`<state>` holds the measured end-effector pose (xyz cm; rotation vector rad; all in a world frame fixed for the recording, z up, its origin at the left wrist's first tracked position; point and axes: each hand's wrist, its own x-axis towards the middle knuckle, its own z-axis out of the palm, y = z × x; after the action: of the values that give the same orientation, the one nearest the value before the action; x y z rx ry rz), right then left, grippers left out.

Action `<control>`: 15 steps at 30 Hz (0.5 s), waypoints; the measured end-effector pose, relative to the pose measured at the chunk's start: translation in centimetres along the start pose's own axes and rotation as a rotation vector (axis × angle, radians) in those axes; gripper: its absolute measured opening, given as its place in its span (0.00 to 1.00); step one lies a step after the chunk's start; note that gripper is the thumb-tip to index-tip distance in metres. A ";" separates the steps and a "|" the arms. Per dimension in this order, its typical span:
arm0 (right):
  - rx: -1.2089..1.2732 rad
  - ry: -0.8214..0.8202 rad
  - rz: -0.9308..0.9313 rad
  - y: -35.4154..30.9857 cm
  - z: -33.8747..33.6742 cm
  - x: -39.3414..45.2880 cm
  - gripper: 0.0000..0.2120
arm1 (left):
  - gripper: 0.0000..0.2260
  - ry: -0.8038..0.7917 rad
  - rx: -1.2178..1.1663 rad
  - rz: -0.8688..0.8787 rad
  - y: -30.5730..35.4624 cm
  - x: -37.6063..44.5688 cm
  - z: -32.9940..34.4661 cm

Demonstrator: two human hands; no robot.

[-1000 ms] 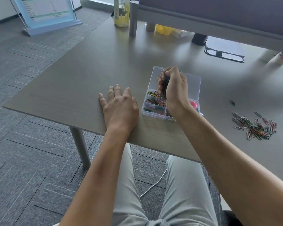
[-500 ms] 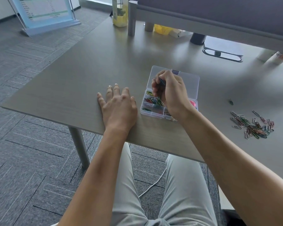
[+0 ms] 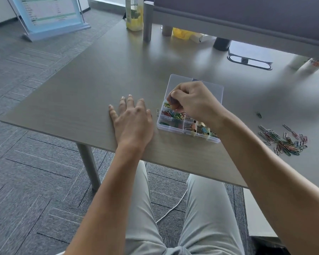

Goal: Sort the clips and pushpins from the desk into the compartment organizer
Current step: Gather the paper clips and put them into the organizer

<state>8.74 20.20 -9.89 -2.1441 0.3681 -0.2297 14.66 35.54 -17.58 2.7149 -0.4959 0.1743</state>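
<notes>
A clear compartment organizer (image 3: 170, 128) lies on the grey desk (image 3: 92, 92) with its lid (image 3: 213, 87) folded open behind it. Its compartments hold coloured paper clips and binder clips. My right hand (image 3: 193, 102) hovers low over the far left compartment, fingertips curled and pinching a few dark paper clips. My left hand (image 3: 133, 122) rests flat on the desk just left of the box. A loose pile of coloured paper clips (image 3: 284, 140) lies to the right. One clip (image 3: 158, 111) lies beside the box's left wall.
A small dark clip (image 3: 259, 115) lies alone right of the box. At the back stand a bottle of yellow liquid (image 3: 134, 15), a partition post (image 3: 147, 21) and a monitor base (image 3: 249, 59). The desk's front edge runs just under my wrists.
My right hand has come down and to the left, from above the lid to the far left compartment. My left hand has stayed flat in place.
</notes>
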 end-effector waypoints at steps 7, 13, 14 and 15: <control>-0.563 -0.037 -0.100 -0.7 0.1 -1.0 0.12 | 0.18 0.021 -0.155 0.053 -0.3 -0.2 -0.5; -0.567 0.101 -0.097 0.0 0.2 -1.6 0.12 | 0.17 -0.003 -0.204 0.167 -0.6 -0.6 -1.0; -0.554 0.132 -0.094 0.1 0.1 -1.8 0.12 | 0.17 -0.006 -0.197 0.173 -0.6 -0.8 -1.1; -0.547 0.158 -0.096 0.3 0.0 -2.1 0.12 | 0.17 -0.005 -0.195 0.174 -0.6 -1.0 -1.1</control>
<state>6.71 20.75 -10.14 -2.6945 0.4582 -0.3899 13.91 36.75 -16.94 2.4833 -0.7122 0.1556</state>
